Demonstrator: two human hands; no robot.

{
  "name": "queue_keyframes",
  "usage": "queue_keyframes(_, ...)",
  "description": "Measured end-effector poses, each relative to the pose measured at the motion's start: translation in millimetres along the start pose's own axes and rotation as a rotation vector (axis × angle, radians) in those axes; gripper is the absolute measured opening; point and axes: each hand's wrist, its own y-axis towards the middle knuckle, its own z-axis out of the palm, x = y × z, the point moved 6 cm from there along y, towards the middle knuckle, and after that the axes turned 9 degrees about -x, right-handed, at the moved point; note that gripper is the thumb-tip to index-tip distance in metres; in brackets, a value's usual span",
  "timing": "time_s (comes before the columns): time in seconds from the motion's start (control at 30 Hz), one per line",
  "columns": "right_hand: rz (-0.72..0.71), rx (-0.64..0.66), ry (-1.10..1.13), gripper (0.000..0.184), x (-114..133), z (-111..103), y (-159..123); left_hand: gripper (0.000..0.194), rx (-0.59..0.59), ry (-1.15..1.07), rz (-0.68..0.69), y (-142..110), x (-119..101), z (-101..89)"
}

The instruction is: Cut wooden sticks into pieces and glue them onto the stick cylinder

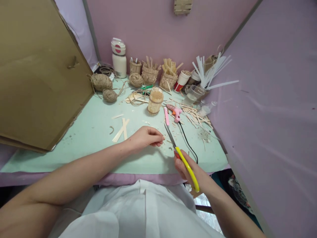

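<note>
My right hand (184, 165) grips a pair of scissors (187, 165) with yellow and red handles, blades pointing up and to the left. Close by on the left, my left hand (150, 136) hovers over the table with thumb and fingers pinched together. Whatever lies between those fingertips is too small to make out. Beyond the hands stands a small wooden-strip cup (155, 103) with bands round it. A pink cutter (166, 116) and a pink glue gun (175, 112) lie past the scissor tips. Two flat wood strips (123, 127) cross each other left of my left hand.
Balls of twine (101, 82), a white bottle (119, 64) and strip-filled baskets (168, 76) line the back. Loose sticks (196, 115) and a clear plastic cup (193, 96) are at right. The glue gun's black cord (188, 140) trails forward. A cardboard sheet (42, 76) stands at left.
</note>
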Motion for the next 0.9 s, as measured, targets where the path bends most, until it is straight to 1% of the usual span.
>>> queue_keyframes(0.07,-0.039,-0.064,0.013,0.028,3,-3,6,0.02,-0.008,0.001,-0.002,0,0,-0.1)
queue_keyframes(0.17,-0.091,-0.2,0.006,0.026,7,-8,19,0.021,-0.01,-0.005,-0.013,0,0,0.1)
queue_keyframes(0.23,-0.146,-0.282,0.02,0.026,11,-12,26,0.023,-0.01,-0.022,-0.024,1,2,0.0)
queue_keyframes(0.3,-0.217,-0.328,0.063,0.027,17,-13,32,0.024,-0.01,-0.045,-0.027,1,2,-0.1)
queue_keyframes(0.4,-0.323,-0.371,0.15,0.029,28,-13,37,0.023,0.011,-0.077,-0.04,0,4,1.2)
queue_keyframes(0.53,-0.4,-0.399,0.174,0.029,38,-10,42,0.023,0.085,-0.11,-0.101,-4,7,6.6)
queue_keyframes(0.73,-0.442,-0.405,0.242,0.036,38,-3,47,0.025,0.161,-0.135,-0.085,-7,5,10.8)
queue_keyframes(0.9,-0.443,-0.479,0.219,0.032,38,-6,46,0.026,0.163,-0.197,-0.103,-6,6,11.1)
